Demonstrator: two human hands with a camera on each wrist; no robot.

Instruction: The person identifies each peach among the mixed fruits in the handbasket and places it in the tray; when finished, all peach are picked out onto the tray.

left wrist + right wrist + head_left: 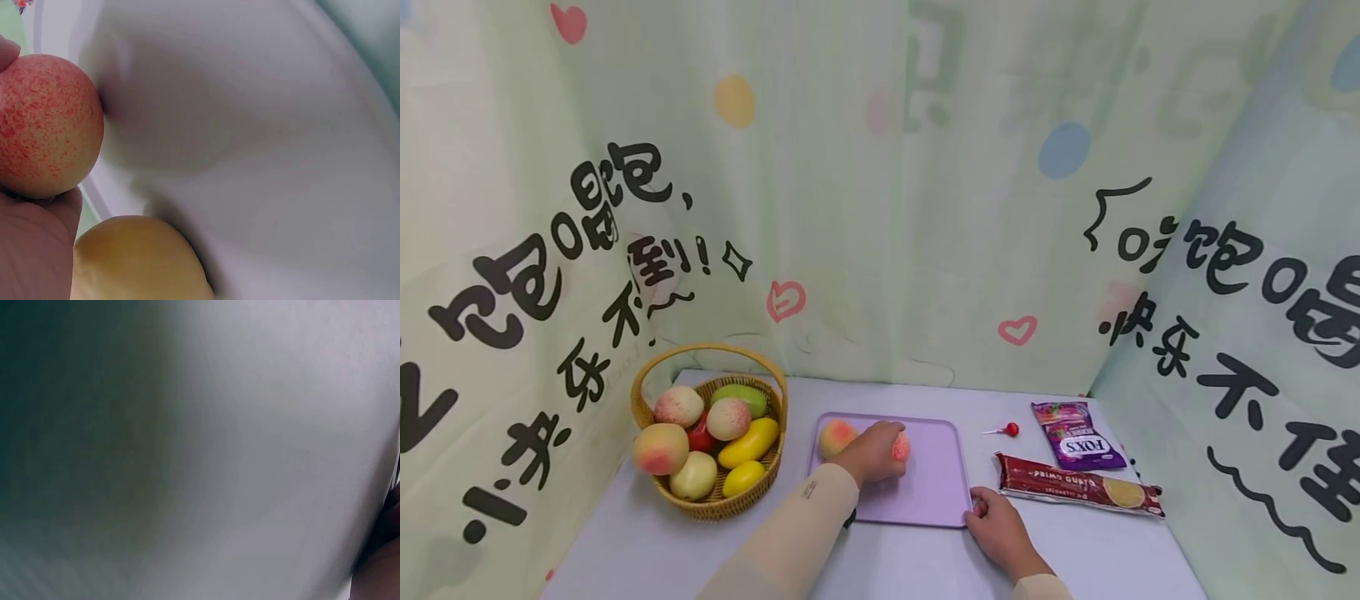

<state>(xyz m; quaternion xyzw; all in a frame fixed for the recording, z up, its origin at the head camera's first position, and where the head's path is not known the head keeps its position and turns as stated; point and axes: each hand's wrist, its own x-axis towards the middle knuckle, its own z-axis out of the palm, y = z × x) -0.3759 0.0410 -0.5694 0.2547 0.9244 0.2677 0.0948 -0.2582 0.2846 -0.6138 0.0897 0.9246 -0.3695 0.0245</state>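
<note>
while the left hand (874, 454) has its fingers and thumb closed round a red-speckled peach (901, 448), the right hand (1000, 527) touches the near right corner of the purple tray (925, 496); whether it pinches the rim, one cannot tell.

on or over the tray: the speckled peach, above its middle, contact with the surface unclear; one orange-blushed peach (835, 437), resting toward its far left corner, just beside the left hand.

left of the tray: one woven basket (718, 507) with arched handle, holding two speckled peaches (679, 406), a larger blushed peach (660, 448), a red fruit (700, 437), a pale round fruit (693, 476), a green fruit (741, 397) and two yellow fruits (748, 443).

right of the tray: one red lollipop (1012, 429), nearest; beyond it, one purple fox's bag (1081, 437); nearer the person, one dark red primo gusto spaghetti packet (1078, 485), lying lengthwise.

under the tray: one white table (902, 567). behind the tray: one pale green curtain (880, 225) with hearts and dots.
</note>
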